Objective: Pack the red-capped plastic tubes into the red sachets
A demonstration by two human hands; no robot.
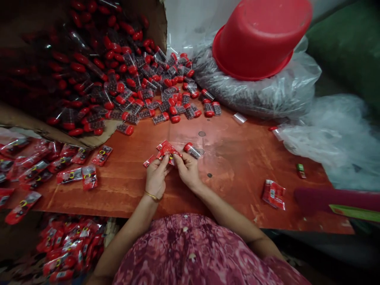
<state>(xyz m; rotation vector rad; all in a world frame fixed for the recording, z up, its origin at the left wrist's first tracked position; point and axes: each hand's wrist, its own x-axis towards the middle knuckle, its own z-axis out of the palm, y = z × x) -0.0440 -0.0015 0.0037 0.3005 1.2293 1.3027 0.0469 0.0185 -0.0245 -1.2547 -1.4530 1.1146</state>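
**Two hands work a red packet at the middle of a wooden table**

The person sits at six o'clock, arms reaching forward. The left hand (155, 178), with a gold bangle at the wrist, and the right hand (187, 170) meet at the table's centre, each with fingertips pinched on a small red printed packet (166, 150). A clear tube with a red cap (192, 150) lies just beside the right hand, at its one o'clock. This looks like the packing step: the packet seems to be being opened or lined up, and the next move likely calls for a free hand to take the tube. At eleven o'clock, a heap of capped tubes (154, 95) spills from a cardboard box (97, 136). Filled packets (71, 174) lie at nine o'clock. An upturned red basin (258, 43) sits on a plastic bag (267, 95) at one o'clock.
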